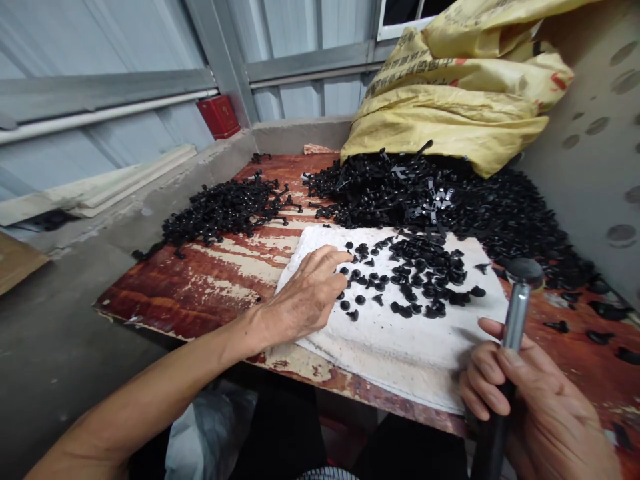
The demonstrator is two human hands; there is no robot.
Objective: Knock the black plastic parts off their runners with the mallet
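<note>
My left hand (310, 293) reaches over the left part of a white cloth (400, 353), its fingers bent and the thumb apart from the forefinger. Small black round-headed plastic pieces (420, 270) lie scattered by its fingertips, heaped thicker toward the cloth's middle. I see nothing held in this hand, though its underside is hidden. At the lower right, my right hand (540, 400) wraps round the black grip of a hammer (515, 320). The hammer stands upright, with a chrome shaft and a round dark head, beside the cloth's right edge.
Black jointed parts form a pile (225, 210) on the worn red board (175, 293) at left. More spill from a yellow woven sack (450, 113) at the back. Loose black pieces (600, 337) lie at right. A red box (219, 117) sits on the ledge by the wall.
</note>
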